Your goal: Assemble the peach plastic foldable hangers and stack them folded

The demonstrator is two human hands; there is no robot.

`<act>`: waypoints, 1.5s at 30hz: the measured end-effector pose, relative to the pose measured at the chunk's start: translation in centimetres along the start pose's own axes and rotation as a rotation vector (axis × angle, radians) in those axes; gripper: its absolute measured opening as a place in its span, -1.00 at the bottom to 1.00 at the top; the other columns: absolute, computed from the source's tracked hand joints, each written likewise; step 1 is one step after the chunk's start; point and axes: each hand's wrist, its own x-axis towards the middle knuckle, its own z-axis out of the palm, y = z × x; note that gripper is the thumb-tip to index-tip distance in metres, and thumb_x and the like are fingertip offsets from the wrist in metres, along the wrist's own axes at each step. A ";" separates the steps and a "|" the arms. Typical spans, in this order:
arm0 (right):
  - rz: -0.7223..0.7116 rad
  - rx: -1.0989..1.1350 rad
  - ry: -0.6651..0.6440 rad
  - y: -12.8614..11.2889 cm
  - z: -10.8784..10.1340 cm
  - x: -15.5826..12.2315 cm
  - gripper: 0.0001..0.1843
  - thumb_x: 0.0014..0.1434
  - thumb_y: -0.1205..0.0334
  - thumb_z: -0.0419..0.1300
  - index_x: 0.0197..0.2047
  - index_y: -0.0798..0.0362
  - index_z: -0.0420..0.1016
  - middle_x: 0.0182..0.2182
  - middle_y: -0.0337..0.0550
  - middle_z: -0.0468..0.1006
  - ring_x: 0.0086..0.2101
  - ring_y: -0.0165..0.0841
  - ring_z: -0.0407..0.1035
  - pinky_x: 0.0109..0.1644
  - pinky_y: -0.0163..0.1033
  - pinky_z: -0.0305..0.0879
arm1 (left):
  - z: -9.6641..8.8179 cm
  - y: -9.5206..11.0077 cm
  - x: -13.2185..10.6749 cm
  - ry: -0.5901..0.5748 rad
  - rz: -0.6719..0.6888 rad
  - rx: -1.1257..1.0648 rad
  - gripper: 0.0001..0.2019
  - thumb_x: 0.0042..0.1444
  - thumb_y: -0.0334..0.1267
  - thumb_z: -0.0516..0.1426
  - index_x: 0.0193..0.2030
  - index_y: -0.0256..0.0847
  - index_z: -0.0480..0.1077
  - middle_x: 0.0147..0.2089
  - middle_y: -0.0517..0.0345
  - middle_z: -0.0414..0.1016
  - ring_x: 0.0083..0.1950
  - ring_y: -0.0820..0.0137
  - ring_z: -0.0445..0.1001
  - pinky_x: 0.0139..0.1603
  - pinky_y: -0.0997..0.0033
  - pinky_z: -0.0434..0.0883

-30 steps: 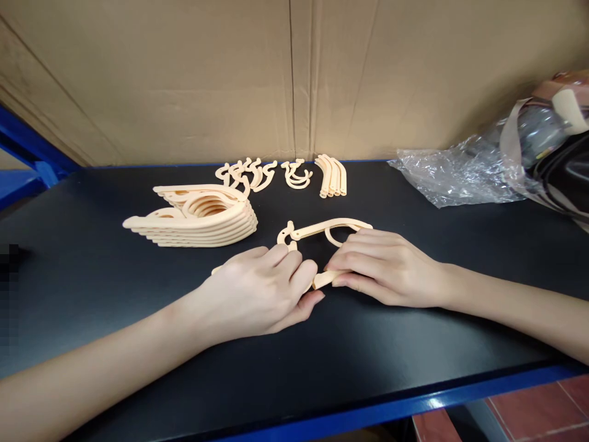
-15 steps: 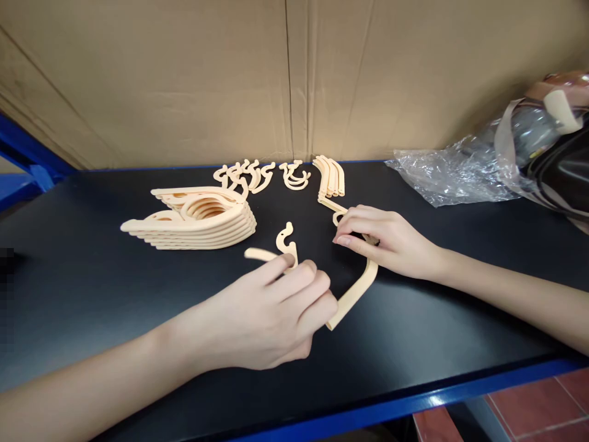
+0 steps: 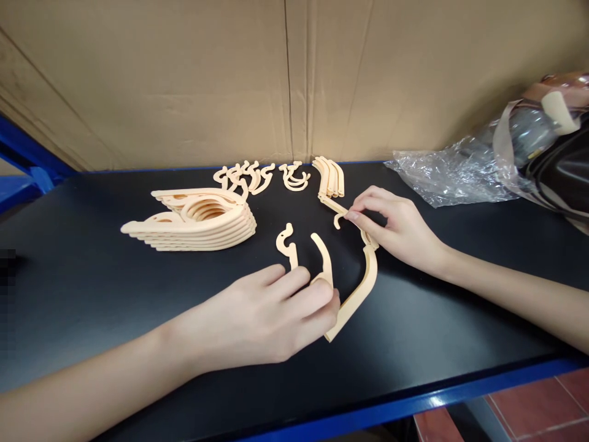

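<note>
On a black table [image 3: 92,288] my left hand [image 3: 271,316] is closed on the lower part of a cream plastic folding hanger [image 3: 356,294], whose hook [image 3: 286,244] and a short curved arm [image 3: 323,258] stick up past my fingers. My right hand [image 3: 396,227] pinches the hanger's upper arm [image 3: 338,209] near its hinge. The long curved arm runs between both hands, lying low over the table.
A stack of folded cream hangers [image 3: 197,221] lies to the left. Behind are loose hooks [image 3: 243,175], more hooks [image 3: 294,176] and a bundle of curved arms [image 3: 330,177]. Crumpled clear plastic [image 3: 448,178] and a dark bag [image 3: 552,141] sit at right. A cardboard wall [image 3: 294,80] stands behind.
The hanger has been unfolded: my right hand moved up and away with one arm, my left hand slid down toward me and swung the short arm upright.
</note>
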 end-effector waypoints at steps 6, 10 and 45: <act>0.037 0.021 -0.072 0.3 0.0 0.1 -0.80 0.30 0.18 0.15 -0.28 0.05 0.56 -0.26 -0.14 0.49 -0.26 -0.31 0.42 -0.38 -0.27 0.25 | 0.3 0.1 -0.4 0.040 -0.020 -0.010 -0.75 0.23 -0.47 0.10 0.02 -0.27 0.43 -0.41 0.25 0.35 -0.50 0.49 0.25 -0.52 0.42 0.22; -0.031 0.031 -0.093 0.2 0.1 0.0 -0.79 0.32 0.17 0.14 -0.28 0.05 0.54 -0.24 -0.12 0.49 -0.29 -0.33 0.40 -0.26 -0.21 0.30 | 0.4 0.1 -0.2 0.031 -0.038 -0.134 -0.71 0.20 -0.49 0.05 0.02 -0.21 0.41 -0.38 0.25 0.36 -0.48 0.47 0.27 -0.54 0.43 0.21; -0.241 0.050 -0.256 -0.2 -0.1 0.0 -0.76 0.37 0.20 0.07 -0.15 0.09 0.54 -0.18 -0.08 0.46 -0.20 -0.33 0.39 -0.08 -0.21 0.33 | 1.6 -0.6 0.1 0.036 -0.322 -0.322 -0.84 0.37 -0.31 0.01 -0.05 -0.31 0.36 -0.15 0.09 0.53 -0.17 0.31 0.42 -0.24 0.38 0.37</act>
